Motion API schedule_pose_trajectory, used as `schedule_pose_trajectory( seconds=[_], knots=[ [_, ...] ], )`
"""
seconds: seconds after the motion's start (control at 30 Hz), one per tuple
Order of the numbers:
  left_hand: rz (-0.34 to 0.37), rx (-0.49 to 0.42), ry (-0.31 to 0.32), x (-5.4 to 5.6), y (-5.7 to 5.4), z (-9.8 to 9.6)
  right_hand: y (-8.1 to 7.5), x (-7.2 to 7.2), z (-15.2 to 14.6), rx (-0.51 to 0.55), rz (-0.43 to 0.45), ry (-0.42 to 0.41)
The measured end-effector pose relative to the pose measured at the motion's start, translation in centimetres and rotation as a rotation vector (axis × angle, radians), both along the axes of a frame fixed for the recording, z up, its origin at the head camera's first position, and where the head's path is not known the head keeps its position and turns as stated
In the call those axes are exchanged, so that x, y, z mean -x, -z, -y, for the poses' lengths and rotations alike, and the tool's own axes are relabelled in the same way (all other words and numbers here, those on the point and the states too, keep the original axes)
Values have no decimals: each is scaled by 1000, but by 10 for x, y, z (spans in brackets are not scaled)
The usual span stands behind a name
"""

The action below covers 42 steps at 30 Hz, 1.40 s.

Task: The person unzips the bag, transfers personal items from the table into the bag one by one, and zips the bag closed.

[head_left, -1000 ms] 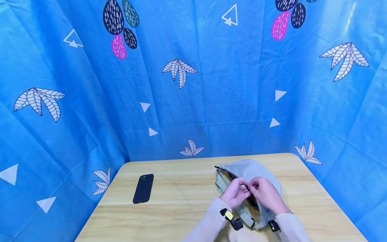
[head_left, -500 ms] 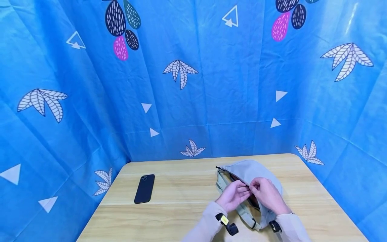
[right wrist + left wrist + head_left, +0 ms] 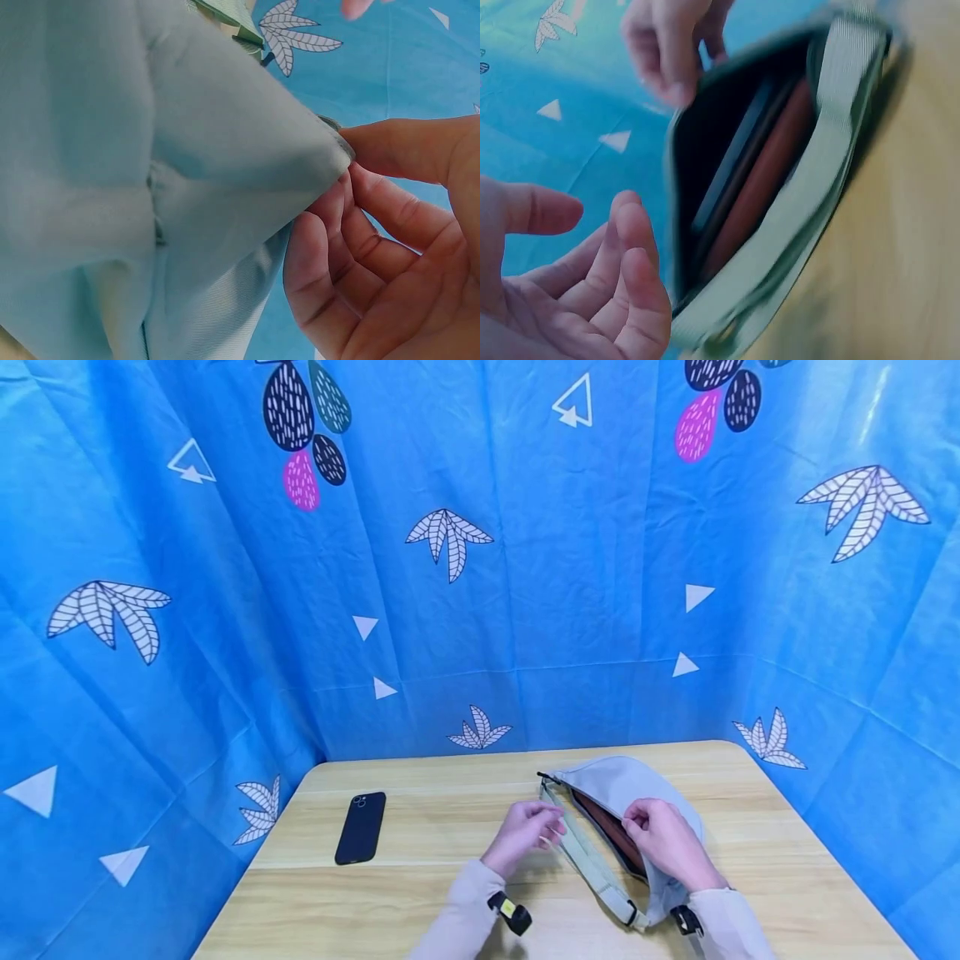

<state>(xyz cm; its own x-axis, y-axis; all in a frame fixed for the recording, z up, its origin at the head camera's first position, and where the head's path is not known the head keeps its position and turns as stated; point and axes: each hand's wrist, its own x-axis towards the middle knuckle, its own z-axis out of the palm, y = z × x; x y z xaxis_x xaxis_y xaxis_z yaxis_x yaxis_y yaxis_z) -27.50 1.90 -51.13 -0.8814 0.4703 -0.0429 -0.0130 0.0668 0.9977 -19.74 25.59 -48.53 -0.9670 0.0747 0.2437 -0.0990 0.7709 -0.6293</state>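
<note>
A pale grey waist bag (image 3: 618,779) lies on the table with its mouth gaping. My right hand (image 3: 667,842) pinches the upper edge of that mouth between thumb and fingers, pulling the fabric to a point in the right wrist view. Apart from the bag, just left of its pale green strap (image 3: 596,870), is my left hand (image 3: 525,833), fingers loosely bent and holding nothing. Inside the bag, the left wrist view shows a flat reddish-brown item (image 3: 763,178) beside a dark one and a blue-grey one (image 3: 733,154); their kinds cannot be made out.
A black smartphone (image 3: 361,828) lies back up on the left part of the wooden table (image 3: 375,902). Blue patterned curtains (image 3: 480,610) close in the back and both sides. Each wrist carries a small black camera mount (image 3: 510,912).
My left hand has come away from the bag's opening and moved left, uncovering the mouth and the strap. My right hand stays on the bag's edge.
</note>
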Motion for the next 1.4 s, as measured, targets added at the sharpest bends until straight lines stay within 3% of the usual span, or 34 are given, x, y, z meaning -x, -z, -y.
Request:
schedule_pose_trajectory(
  seconds=[0.27, 0.6, 0.87, 1.0, 1.17, 1.4],
  knots=[
    [-201, 175, -92, 23, -12, 62, -3, -2, 0, -8, -13, 0],
    [-360, 371, -241, 37, -11, 128, -1, -2, -1, -5, 2, 1],
    [-476, 555, -452, 47, -14, 174, -2, -2, -2, 2, 5, 3],
    [-502, 619, -530, 51, -16, 199, -4, -2, -1, 5, 9, 1],
    [-490, 699, -591, 55, -10, 226, -6, -3, -1, 13, 12, 2],
    [-420, 886, -616, 60, 5, 255, -5, -3, -1, 10, 12, 1]
  ],
)
